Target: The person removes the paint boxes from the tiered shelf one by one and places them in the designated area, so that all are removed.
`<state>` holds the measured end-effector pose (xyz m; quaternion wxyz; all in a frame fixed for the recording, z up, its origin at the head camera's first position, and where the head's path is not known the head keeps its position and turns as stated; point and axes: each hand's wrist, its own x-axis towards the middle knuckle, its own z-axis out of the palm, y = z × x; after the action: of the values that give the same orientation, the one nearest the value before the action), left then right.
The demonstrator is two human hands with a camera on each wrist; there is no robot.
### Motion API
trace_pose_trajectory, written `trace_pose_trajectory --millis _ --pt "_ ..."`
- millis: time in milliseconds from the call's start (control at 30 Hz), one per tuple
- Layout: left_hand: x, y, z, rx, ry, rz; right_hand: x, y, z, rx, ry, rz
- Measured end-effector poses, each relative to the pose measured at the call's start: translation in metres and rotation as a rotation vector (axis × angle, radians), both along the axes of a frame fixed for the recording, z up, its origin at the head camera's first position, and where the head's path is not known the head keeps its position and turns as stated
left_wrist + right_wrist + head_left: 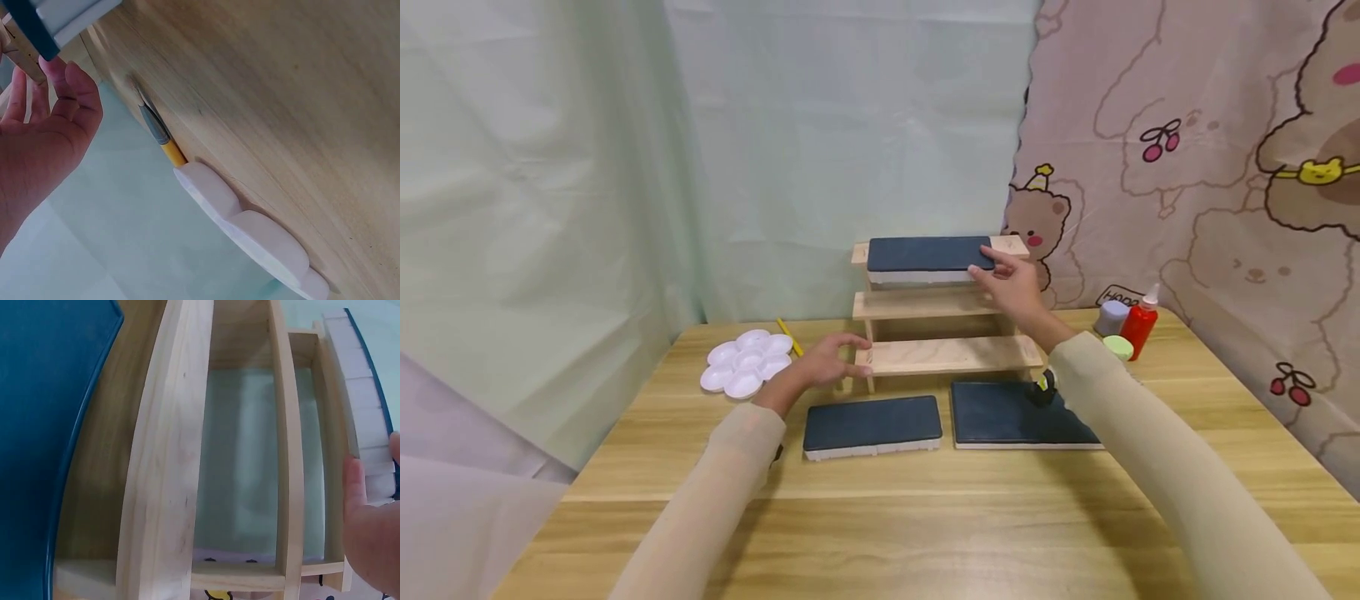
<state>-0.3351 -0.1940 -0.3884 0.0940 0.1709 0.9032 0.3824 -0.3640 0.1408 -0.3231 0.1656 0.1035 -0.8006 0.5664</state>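
Observation:
A three-step wooden rack (940, 357) stands at the back of the table. On its top step lies a slim white case with a dark blue top (927, 253). My right hand (1017, 289) pinches that case at its right end, thumb on the front side and a finger on top; the right wrist view shows its white segmented side (362, 394). With thumb and fingers, my left hand (822, 364) grips the left end of the rack's lowest step. In front of the rack are a second narrow dark-topped case (872, 423) and a wider one (1015, 417), partly behind my right sleeve.
A white flower-shaped palette (748, 362) lies left of the rack, beside a yellow-handled paintbrush (164, 139). On the right stand a red squeeze bottle (1139, 327), a lavender pot (1111, 317) and a light green one (1118, 347). Curtains hang behind the table.

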Motion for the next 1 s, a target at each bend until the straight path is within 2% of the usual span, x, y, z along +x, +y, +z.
trace_pose_trajectory --millis 233,367,567,733,867,1000 --pt "0.000 -0.002 0.000 -0.006 0.014 0.000 0.002 -0.002 0.003 -0.058 -0.073 0.015" --pt "-0.001 -0.002 -0.002 -0.014 0.009 0.014 0.004 -0.005 0.003 -0.064 -0.073 -0.023" --pt "0.001 0.000 -0.002 -0.008 -0.006 0.022 0.006 -0.008 0.000 -0.107 -0.031 -0.066" --pt "0.003 0.001 0.000 -0.011 -0.010 0.025 0.006 -0.008 -0.001 -0.183 0.024 -0.048" --pt "0.003 0.001 0.000 -0.019 -0.014 0.032 0.007 -0.007 -0.002 -0.205 0.057 -0.033" --pt "0.003 0.000 0.000 -0.014 -0.018 0.037 0.018 -0.009 0.004 -0.198 0.070 -0.013"
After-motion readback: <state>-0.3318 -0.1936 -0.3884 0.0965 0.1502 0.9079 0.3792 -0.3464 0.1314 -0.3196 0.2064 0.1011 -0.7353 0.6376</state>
